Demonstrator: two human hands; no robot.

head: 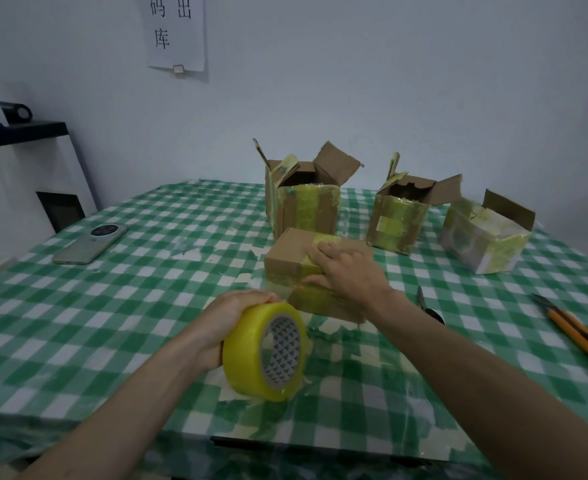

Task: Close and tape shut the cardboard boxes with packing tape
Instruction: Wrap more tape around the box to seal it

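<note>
A grey smartphone (90, 244) lies face down at the left of the green-and-white checked tablecloth (78, 327); an orange-and-black utility knife (576, 336) lies at the right, a white paper sign (176, 31) hangs on the wall

wall (355, 81): plain pale | paper sign (176, 31): on wall, upper left | white cabinet (26, 174): below-left of sign, black top

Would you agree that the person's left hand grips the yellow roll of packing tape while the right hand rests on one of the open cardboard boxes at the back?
Not quite. In the head view the right hand rests on the closed brown cardboard box lying nearest the person, not on an open one at the back. The left hand does grip the yellow roll of packing tape.
</note>
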